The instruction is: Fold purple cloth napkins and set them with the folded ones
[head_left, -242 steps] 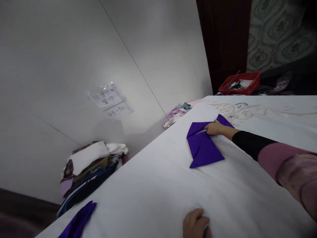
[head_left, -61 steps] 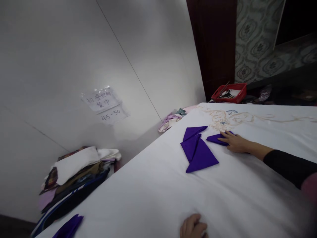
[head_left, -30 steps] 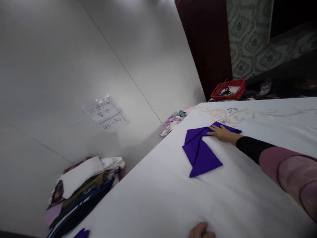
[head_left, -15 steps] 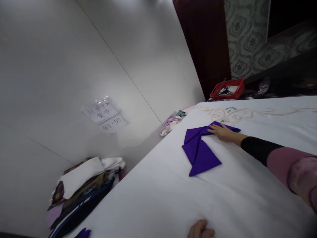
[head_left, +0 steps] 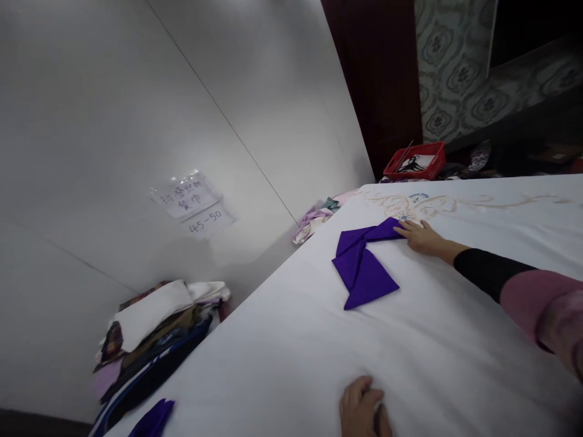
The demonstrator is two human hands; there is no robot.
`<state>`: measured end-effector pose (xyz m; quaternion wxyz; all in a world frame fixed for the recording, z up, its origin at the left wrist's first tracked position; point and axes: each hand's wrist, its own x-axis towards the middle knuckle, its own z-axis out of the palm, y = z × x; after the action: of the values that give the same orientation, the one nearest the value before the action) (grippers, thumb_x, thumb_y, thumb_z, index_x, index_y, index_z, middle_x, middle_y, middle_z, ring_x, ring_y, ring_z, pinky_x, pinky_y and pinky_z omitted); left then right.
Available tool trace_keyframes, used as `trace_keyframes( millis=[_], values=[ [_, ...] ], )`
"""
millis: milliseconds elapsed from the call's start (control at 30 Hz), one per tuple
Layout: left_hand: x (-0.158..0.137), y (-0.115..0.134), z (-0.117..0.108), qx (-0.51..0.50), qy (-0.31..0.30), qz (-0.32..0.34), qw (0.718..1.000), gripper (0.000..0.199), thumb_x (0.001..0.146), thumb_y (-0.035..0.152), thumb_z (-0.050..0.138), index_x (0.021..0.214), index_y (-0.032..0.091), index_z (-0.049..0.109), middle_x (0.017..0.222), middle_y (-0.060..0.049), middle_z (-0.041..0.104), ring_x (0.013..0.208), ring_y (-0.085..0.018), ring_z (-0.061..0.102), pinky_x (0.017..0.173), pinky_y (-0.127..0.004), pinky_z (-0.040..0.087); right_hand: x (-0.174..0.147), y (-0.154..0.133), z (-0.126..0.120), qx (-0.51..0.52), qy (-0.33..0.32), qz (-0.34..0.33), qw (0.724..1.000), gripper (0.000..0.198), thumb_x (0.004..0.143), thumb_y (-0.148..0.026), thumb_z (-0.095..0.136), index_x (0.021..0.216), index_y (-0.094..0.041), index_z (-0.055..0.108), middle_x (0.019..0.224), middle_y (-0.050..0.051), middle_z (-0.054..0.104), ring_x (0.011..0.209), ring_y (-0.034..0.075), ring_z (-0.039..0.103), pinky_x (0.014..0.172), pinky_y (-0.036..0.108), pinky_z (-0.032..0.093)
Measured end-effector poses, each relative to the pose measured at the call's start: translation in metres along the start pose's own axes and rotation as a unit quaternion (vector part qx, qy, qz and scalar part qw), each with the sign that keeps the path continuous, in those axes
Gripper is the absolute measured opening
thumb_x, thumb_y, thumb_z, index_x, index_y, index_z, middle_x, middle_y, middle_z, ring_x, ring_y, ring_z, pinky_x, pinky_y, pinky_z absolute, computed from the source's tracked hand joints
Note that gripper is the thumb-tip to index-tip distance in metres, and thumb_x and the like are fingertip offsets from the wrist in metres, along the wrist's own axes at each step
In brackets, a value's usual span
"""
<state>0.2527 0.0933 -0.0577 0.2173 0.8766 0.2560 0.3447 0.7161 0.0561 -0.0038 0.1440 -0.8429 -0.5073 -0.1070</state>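
Observation:
A purple cloth napkin [head_left: 368, 273] lies folded on the white-covered table, with a broad pointed part toward me and a narrower arm reaching right. My right hand [head_left: 423, 238] rests at the end of that arm, fingers stretched out and fingertips touching the cloth. The napkin's far right tip does not show beyond this hand. Near the bottom edge, my left hand [head_left: 359, 406] sits on the tablecloth, its fingers loosely bent and apart, apparently with nothing in it. Another purple cloth [head_left: 155, 416] shows partly at the lower left.
A pile of folded clothes [head_left: 159, 328] stands between table and wall at left. More crumpled cloth [head_left: 314, 224] lies along the wall further back. Beyond the table's far edge is a red basket [head_left: 416, 164] holding black hangers. A handwritten paper sign [head_left: 189, 197] is taped to the wall.
My right hand has slid right along the napkin's arm to its end; the tip once visible past the hand no longer shows. More of my left hand is in view.

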Motion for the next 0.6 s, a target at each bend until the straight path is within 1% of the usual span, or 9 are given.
trace_keyframes(
  millis=[100,200,333,500,600],
  values=[
    [0.000,-0.003,0.002,-0.023,0.016,0.008,1.000,0.035,0.063,0.012,0.053,0.085,0.035,0.067,0.096,-0.002,0.070,0.084,-0.027,0.066,0.071,-0.044,0.054,-0.014,0.009,-0.001,-0.009,0.005,0.029,1.000,0.054,0.083,-0.007,0.034,0.136,-0.009,0.044,0.146,0.023,0.033,0.135,0.031,0.028,0.101,0.055,0.022],
    [0.001,-0.004,0.003,-0.024,0.027,0.021,0.999,0.032,0.065,0.013,0.053,0.084,0.034,0.067,0.095,-0.002,0.070,0.084,-0.026,0.067,0.071,-0.042,0.054,-0.026,0.015,0.001,0.001,-0.013,0.075,0.997,0.056,0.083,-0.009,0.034,0.138,-0.009,0.041,0.146,0.023,0.033,0.134,0.032,0.031,0.099,0.053,0.029],
    [0.003,-0.006,0.002,-0.013,0.030,0.029,0.999,0.031,0.065,0.012,0.053,0.082,0.034,0.068,0.093,-0.003,0.071,0.083,-0.024,0.067,0.071,-0.039,0.054,-0.028,0.015,0.000,0.007,-0.017,0.092,0.996,0.057,0.082,-0.009,0.034,0.139,-0.008,0.040,0.146,0.021,0.034,0.132,0.030,0.034,0.098,0.046,0.035],
    [0.004,-0.006,0.006,-0.014,0.056,0.033,0.998,0.030,0.066,0.013,0.051,0.079,0.033,0.069,0.091,-0.003,0.071,0.083,-0.023,0.067,0.070,-0.038,0.054,-0.035,0.011,-0.003,0.005,-0.002,0.109,0.994,0.059,0.081,-0.012,0.036,0.140,-0.005,0.038,0.149,0.021,0.029,0.135,0.030,0.030,0.102,0.043,0.034],
    [0.005,0.000,0.006,-0.029,0.072,0.025,0.997,0.028,0.068,0.015,0.048,0.078,0.031,0.068,0.091,-0.003,0.070,0.086,-0.023,0.066,0.072,-0.039,0.054,-0.047,0.012,-0.004,0.006,-0.006,0.119,0.993,0.058,0.081,-0.013,0.035,0.138,-0.004,0.040,0.146,0.022,0.034,0.133,0.028,0.035,0.103,0.041,0.034]
  ],
)
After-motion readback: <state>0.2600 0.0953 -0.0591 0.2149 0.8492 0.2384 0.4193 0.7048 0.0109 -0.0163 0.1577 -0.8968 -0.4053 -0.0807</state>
